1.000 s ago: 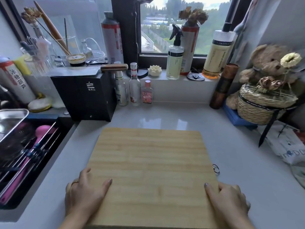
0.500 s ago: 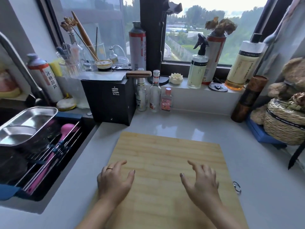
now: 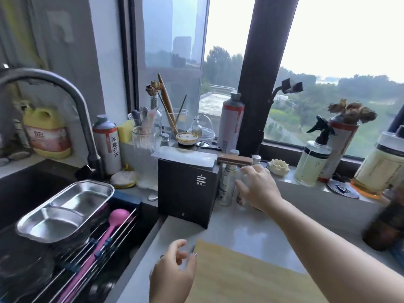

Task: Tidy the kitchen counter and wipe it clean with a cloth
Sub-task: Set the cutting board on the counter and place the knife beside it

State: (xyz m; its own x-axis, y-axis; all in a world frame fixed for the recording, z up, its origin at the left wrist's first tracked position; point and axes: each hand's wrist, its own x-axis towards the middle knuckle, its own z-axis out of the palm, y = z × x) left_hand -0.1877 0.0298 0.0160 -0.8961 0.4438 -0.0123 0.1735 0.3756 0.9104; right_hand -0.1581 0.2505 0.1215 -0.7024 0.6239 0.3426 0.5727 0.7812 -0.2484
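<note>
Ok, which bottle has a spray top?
The pale bottle on the windowsill; only it has a black trigger on top.

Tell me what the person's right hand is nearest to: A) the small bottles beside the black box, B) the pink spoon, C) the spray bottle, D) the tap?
A: the open right hand is right at the small bottles standing just to the right of the black box.
</note>
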